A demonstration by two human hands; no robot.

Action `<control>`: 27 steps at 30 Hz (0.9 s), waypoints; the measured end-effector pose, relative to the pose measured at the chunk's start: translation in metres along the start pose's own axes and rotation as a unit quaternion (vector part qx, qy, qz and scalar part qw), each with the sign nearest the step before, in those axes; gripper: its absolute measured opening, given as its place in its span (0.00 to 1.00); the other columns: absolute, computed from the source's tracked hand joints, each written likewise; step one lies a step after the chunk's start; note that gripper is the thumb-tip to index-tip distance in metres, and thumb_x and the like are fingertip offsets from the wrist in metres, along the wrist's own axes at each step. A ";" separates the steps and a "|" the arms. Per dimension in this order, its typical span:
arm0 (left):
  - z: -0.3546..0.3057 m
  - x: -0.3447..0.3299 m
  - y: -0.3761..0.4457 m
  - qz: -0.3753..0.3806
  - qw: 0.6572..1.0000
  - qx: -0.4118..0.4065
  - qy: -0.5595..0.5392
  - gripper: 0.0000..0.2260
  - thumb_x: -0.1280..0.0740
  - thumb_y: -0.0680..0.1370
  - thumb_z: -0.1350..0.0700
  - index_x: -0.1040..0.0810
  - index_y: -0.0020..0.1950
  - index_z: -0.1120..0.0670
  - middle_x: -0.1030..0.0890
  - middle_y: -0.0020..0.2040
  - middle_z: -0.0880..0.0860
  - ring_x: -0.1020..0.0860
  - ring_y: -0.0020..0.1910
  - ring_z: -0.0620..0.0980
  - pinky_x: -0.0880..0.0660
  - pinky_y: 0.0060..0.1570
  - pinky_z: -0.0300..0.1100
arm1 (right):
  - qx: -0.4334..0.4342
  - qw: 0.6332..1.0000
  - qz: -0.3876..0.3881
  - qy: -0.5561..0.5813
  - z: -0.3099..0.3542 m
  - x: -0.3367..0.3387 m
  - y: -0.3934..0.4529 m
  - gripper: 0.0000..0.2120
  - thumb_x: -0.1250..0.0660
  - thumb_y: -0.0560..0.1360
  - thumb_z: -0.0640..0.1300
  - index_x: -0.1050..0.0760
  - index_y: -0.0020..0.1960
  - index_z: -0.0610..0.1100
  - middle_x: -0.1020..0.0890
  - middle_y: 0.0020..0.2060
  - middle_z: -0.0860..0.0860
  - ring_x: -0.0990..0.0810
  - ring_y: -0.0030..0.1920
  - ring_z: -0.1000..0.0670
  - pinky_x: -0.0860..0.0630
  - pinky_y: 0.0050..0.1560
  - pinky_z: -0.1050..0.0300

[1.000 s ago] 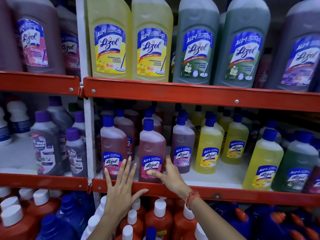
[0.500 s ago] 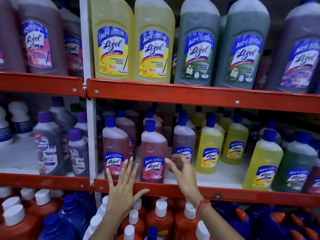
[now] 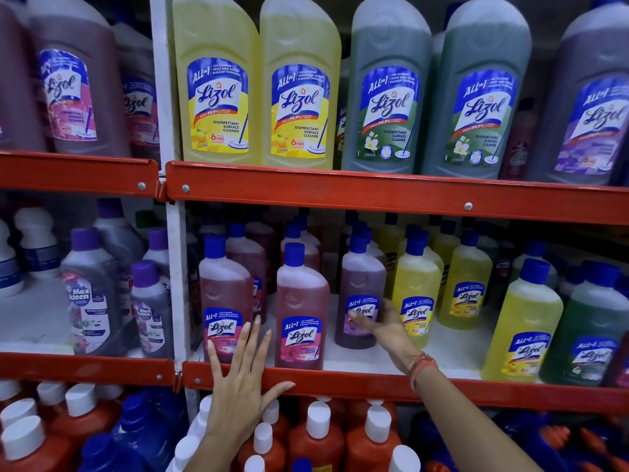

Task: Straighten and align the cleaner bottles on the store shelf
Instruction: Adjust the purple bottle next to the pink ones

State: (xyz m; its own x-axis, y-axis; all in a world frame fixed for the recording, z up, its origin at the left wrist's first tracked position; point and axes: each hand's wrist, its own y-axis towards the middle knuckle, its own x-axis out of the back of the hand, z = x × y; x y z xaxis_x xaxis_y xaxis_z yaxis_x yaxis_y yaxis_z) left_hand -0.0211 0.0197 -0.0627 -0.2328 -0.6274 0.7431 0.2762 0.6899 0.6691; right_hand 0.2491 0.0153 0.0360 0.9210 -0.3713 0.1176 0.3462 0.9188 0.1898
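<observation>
Head view: at lower centre the left hand (image 3: 238,383) lies flat with fingers spread on the red shelf rail (image 3: 340,386), fingertips touching a pink Lizol bottle (image 3: 223,301). Right of centre, the right hand (image 3: 384,330) apparently curls around a purple Lizol bottle (image 3: 360,287) standing upright, set back from its pink neighbour (image 3: 301,308).
</observation>
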 end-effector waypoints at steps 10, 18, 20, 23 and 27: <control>0.001 -0.002 0.001 0.006 1.000 0.000 0.007 0.42 0.50 0.74 0.27 0.45 0.79 0.53 0.39 0.79 0.57 0.45 0.79 0.55 0.55 0.74 0.69 | 0.010 0.999 0.048 -0.015 -0.008 0.008 -0.008 0.28 0.23 0.67 0.47 0.32 0.62 0.49 0.19 0.56 0.47 0.19 0.55 0.46 0.19 0.54 0.48; -0.001 0.002 0.000 0.014 1.000 0.003 -0.009 0.41 0.50 0.74 0.27 0.45 0.79 0.52 0.41 0.80 0.56 0.49 0.80 0.53 0.56 0.75 0.67 | 0.028 0.997 0.075 -0.012 -0.009 0.018 -0.031 0.30 0.22 0.63 0.47 0.31 0.61 0.48 0.18 0.55 0.47 0.18 0.54 0.49 0.18 0.52 0.52; -0.001 0.004 0.001 0.018 1.000 0.005 -0.013 0.41 0.50 0.74 0.27 0.43 0.79 0.53 0.41 0.80 0.56 0.49 0.80 0.53 0.58 0.75 0.67 | 0.030 0.996 0.078 -0.005 -0.010 0.020 -0.035 0.30 0.22 0.65 0.45 0.31 0.63 0.47 0.18 0.56 0.47 0.18 0.54 0.50 0.18 0.49 0.56; -0.002 0.007 0.000 0.022 1.000 0.007 -0.011 0.41 0.50 0.74 0.27 0.42 0.78 0.53 0.39 0.79 0.56 0.47 0.80 0.54 0.60 0.76 0.66 | 0.033 0.997 0.076 -0.008 -0.012 0.023 -0.039 0.38 0.22 0.59 0.52 0.31 0.65 0.46 0.18 0.57 0.45 0.17 0.56 0.48 0.18 0.53 0.50; -0.003 0.009 -0.001 0.029 1.000 0.009 -0.006 0.41 0.50 0.74 0.27 0.40 0.78 0.54 0.38 0.79 0.56 0.46 0.79 0.54 0.59 0.75 0.66 | 0.037 0.996 0.077 -0.012 -0.013 0.026 -0.043 0.41 0.22 0.56 0.56 0.31 0.66 0.48 0.18 0.58 0.46 0.18 0.57 0.47 0.19 0.57 0.44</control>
State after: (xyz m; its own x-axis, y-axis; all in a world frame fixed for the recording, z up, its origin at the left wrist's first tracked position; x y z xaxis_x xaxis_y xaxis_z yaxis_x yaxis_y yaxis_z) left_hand -0.0206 0.0126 -0.0567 -0.2289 -0.5819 0.7804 0.2728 0.7312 0.6252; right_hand 0.2604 -0.0322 0.0186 0.9572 -0.2310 0.1743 0.1863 0.9528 0.2399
